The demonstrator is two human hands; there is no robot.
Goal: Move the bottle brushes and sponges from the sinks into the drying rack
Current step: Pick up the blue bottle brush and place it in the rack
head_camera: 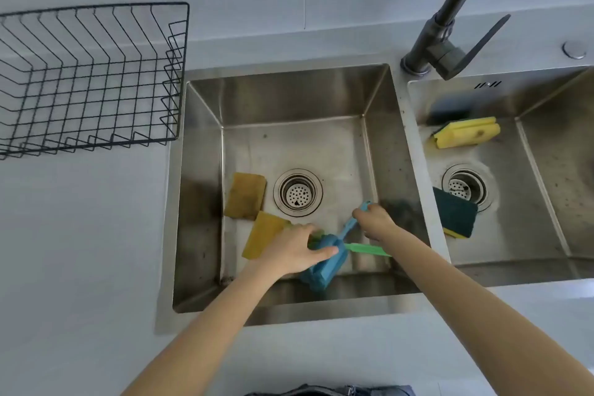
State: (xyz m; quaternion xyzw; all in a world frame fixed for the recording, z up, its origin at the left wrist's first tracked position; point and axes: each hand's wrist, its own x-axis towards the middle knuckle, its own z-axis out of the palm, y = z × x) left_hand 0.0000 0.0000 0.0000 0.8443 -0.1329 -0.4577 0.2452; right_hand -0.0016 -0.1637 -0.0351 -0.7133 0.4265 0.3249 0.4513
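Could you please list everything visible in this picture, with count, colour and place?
drying rack: one, black wire, on the counter left of the sinks
left sink: one, steel, centre
right sink: one, steel, right
tap: one, dark, behind the divider
sponges in left sink: two, yellow-brown, left of the drain
sponges in right sink: two, yellow with dark green backing, one at the back, one by the drain
blue brush: one, left sink front
green brush: one, under the blue one
left hand: on the brush heads
right hand: closed on the blue handle
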